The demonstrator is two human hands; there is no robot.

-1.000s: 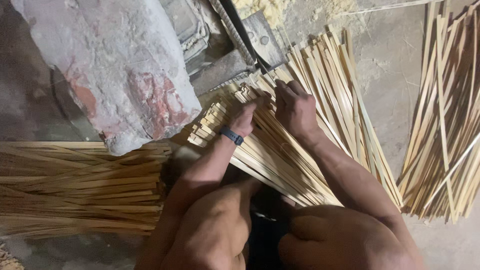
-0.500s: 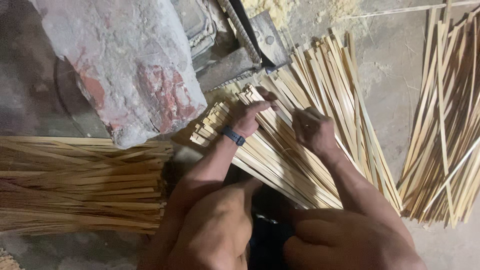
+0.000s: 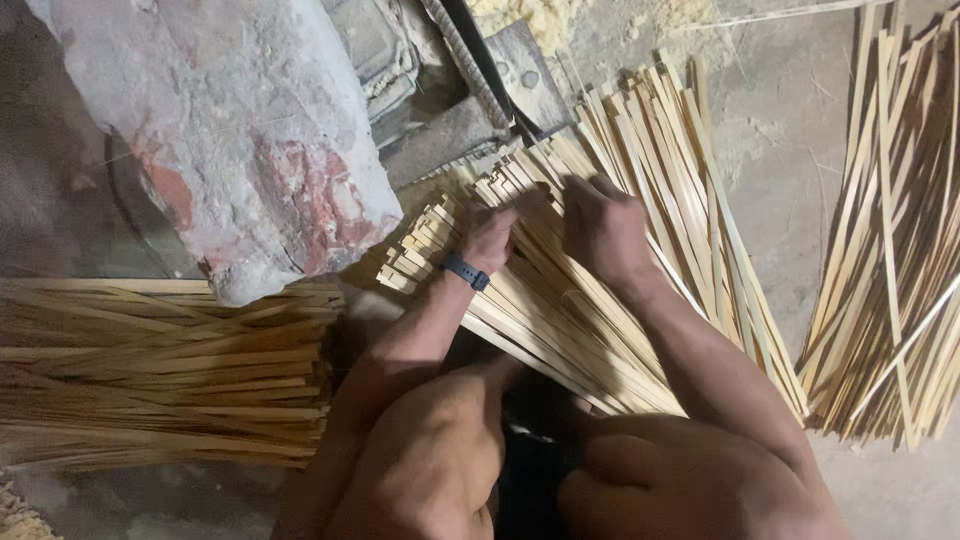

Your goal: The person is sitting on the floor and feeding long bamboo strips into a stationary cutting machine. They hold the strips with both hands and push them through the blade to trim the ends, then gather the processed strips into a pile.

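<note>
Knees: bent bare knees (image 3: 430, 470) fill the near edge.
Strips: a fanned bundle of pale split strips (image 3: 560, 310) lies on the floor between the knees and the block.
Left hand (image 3: 492, 238): closed down over strip ends; dark wristband (image 3: 465, 271).
Right hand (image 3: 603, 230): pressed flat, fingers curled on the strips.
Handling: probably light, springy, splintery; best gathered mid-bundle.
Beyond: painted stone block (image 3: 230, 140).

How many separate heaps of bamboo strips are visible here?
3: pale bamboo strips under both hands, a darker heap at left, another at right. More may lie outside view.
</note>
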